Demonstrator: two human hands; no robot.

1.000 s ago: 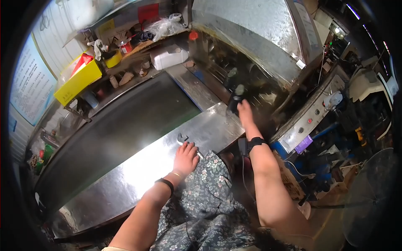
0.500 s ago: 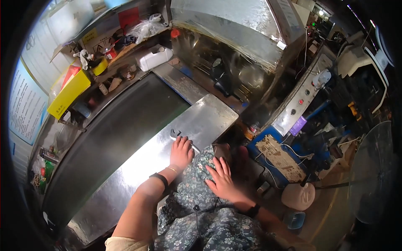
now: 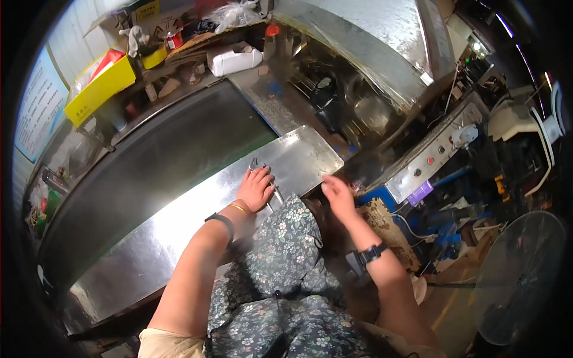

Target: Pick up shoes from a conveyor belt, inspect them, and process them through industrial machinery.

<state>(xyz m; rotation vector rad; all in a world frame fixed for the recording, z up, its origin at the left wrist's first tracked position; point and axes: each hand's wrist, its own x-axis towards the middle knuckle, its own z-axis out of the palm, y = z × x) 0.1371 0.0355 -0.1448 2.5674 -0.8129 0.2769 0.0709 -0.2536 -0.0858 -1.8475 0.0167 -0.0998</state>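
Observation:
My left hand (image 3: 256, 186) lies across an adjustable wrench (image 3: 255, 163) on a shiny metal plate (image 3: 179, 238). Its fingers are bent over the tool, whose jaws stick out past the fingertips. Below the hand, towards my apron, a silver handle (image 3: 278, 194) comes out. My right hand (image 3: 340, 196) is raised beside the plate's right edge, fingers loosely curled in and nothing visible in them. The floral apron (image 3: 286, 244) over my lap reaches the plate's near edge.
A dark belt-like surface (image 3: 185, 137) runs beyond the plate. Farther back are a white jug (image 3: 234, 58) and a yellow box (image 3: 100, 89). To the right stand a control panel (image 3: 427, 158) with buttons and a round fan guard (image 3: 520, 277). A metal hood (image 3: 370, 36) overhangs the back.
My right hand has lifted off the apron towards the plate's right edge, its spread fingers now curled. My left hand and the wrench have shifted slightly farther away. The view has shifted too.

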